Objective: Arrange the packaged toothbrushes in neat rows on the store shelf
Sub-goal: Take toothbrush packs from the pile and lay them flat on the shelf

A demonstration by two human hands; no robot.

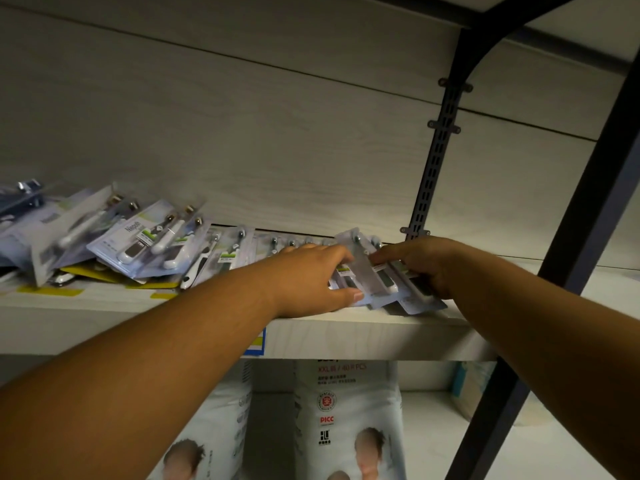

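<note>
Packaged toothbrushes lie on a pale wooden shelf [346, 332]. A loose, overlapping pile of packs [138, 244] fills the left part. Toward the right, a flatter row of packs [263, 247] runs to a small stack [377, 282] near the dark upright. My left hand [311, 277] lies over the left side of that stack, thumb at its front edge and fingers on top. My right hand [422, 265] grips the stack's right side, fingers curled over the packs, with the index finger pointing left. Parts of the stack are hidden under both hands.
A dark metal upright with slots [436, 161] and a slanted dark post [581, 237] stand at the right. Wood-grain back panel [277, 133] rises behind the shelf. Below, white diaper bags [346, 420] stand on the lower shelf. Yellow price labels [52, 291] line the shelf front.
</note>
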